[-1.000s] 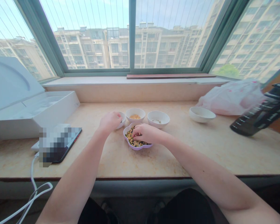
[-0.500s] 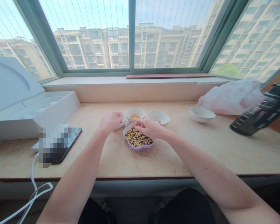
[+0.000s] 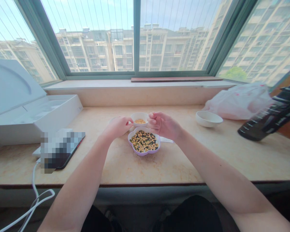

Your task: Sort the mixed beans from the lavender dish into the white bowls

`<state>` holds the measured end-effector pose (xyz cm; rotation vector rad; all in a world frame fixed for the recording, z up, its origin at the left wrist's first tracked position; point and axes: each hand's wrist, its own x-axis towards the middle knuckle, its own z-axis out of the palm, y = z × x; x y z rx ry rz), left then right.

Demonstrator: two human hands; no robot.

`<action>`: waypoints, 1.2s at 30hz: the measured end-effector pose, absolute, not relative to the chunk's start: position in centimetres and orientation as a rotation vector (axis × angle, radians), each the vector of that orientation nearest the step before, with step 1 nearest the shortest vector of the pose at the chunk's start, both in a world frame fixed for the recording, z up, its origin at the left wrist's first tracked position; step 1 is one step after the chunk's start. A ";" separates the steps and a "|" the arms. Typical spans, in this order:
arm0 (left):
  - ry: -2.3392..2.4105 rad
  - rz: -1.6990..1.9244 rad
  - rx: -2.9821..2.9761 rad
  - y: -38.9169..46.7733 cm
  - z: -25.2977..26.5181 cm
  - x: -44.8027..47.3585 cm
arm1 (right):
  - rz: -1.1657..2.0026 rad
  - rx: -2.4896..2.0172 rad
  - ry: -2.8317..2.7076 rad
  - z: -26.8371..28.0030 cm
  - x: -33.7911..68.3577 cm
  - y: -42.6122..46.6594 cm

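A purple-rimmed, lobed dish (image 3: pixel 144 154) full of mixed black, tan and greenish beans (image 3: pixel 143 141) sits on the counter between my forearms. Just behind it stands a white bowl (image 3: pixel 139 114) with yellow beans (image 3: pixel 140 121) in it. My left hand (image 3: pixel 118 127) is at that bowl's left side, its thumb and fingertips drawn together; whatever they may pinch is too small to see. To the bowl's right my right hand (image 3: pixel 164 125) is raised with curled fingers, their contents hidden. It covers the right-hand bowl, and my left hand covers nearly all of the left one.
Farther right are another white bowl (image 3: pixel 209 119), a plastic bag (image 3: pixel 239 100) and a dark bottle (image 3: pixel 268 117). On the left lie an open white box (image 3: pixel 60 111), a phone (image 3: pixel 71 149) and a white cable (image 3: pixel 33 183). A flat white piece (image 3: pixel 166 140) lies beside the dish.
My right hand has lifted from over the beans in the dish and moved up and right, turning its palm inward. My left hand has shifted slightly right toward the yellow-bean bowl.
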<state>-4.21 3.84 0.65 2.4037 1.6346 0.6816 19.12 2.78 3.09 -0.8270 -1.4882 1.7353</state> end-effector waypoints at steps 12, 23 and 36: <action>1.833 0.497 2.464 3.5 0.8 -4.6 | 1.776 -0.737 -1.430 3.0 19.3 2.8; 1.837 0.422 2.411 2.8 1.5 -3.8 | 0.718 -0.922 -1.848 0.7 18.0 3.3; 1.889 0.396 2.379 2.5 1.6 -3.2 | 0.149 -1.164 -1.919 -0.2 17.7 5.7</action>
